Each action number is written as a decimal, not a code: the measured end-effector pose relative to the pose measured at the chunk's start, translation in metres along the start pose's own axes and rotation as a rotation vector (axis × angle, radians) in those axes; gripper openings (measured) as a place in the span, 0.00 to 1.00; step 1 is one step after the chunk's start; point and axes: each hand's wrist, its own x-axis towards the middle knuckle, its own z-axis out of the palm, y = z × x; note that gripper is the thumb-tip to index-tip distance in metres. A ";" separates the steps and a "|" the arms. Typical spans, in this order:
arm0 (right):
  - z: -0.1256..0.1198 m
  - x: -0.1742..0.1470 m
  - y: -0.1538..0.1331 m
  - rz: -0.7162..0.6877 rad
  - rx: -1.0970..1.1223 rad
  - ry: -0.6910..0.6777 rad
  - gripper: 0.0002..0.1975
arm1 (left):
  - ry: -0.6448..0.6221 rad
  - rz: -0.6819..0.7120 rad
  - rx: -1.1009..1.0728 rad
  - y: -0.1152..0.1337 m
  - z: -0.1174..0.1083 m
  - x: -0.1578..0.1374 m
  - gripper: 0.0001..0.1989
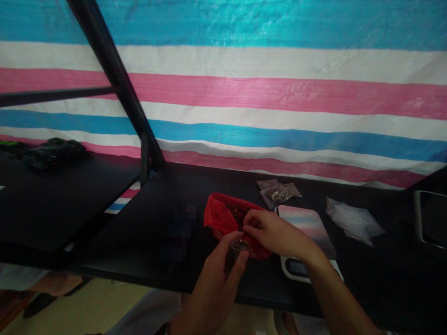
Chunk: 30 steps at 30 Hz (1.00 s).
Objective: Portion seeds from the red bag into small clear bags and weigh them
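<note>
Two hands meet at the near edge of the black table (167,218). By the look of it, a small clear bag (239,245) is being filled from the red bag (223,216) of dark bits; next calls for a steady pinch. Left hand (218,274) is curled, fingers pinching the clear bag. Right hand (275,232) pinches at its mouth. Beyond lie a scale (307,223), filled packets (277,191) and empty bags (352,221).
</note>
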 end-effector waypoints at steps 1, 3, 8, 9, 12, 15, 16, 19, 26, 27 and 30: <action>-0.001 0.001 0.003 0.001 0.029 -0.013 0.05 | 0.000 -0.001 -0.010 -0.001 0.000 0.001 0.19; -0.004 0.002 0.007 0.004 0.082 -0.024 0.04 | 0.026 0.004 -0.040 -0.003 0.001 0.002 0.22; -0.021 -0.003 0.010 0.016 0.209 0.042 0.10 | 0.148 0.042 -0.137 -0.004 0.002 0.007 0.28; -0.025 -0.005 0.008 0.009 0.247 0.066 0.11 | 0.159 0.045 -0.156 -0.003 0.003 0.008 0.29; -0.032 -0.012 -0.003 -0.059 0.365 0.131 0.13 | 0.161 0.043 -0.208 0.003 0.005 0.012 0.30; -0.033 -0.019 -0.019 -0.152 0.411 0.166 0.11 | 0.140 0.072 -0.270 0.009 0.008 0.018 0.29; -0.032 -0.021 -0.024 -0.175 0.382 0.190 0.10 | 0.139 0.086 -0.291 0.011 0.010 0.020 0.29; -0.028 -0.028 -0.040 -0.210 0.205 0.307 0.04 | 0.160 0.123 -0.337 0.015 0.013 0.029 0.28; -0.021 -0.030 -0.047 -0.349 0.004 0.412 0.13 | 0.194 0.248 -0.304 0.020 0.022 0.050 0.25; -0.021 -0.029 -0.046 -0.366 -0.008 0.424 0.13 | 0.202 0.272 -0.280 0.020 0.024 0.052 0.26; -0.021 -0.027 -0.045 -0.415 -0.034 0.435 0.15 | 0.220 0.326 -0.250 0.021 0.030 0.058 0.28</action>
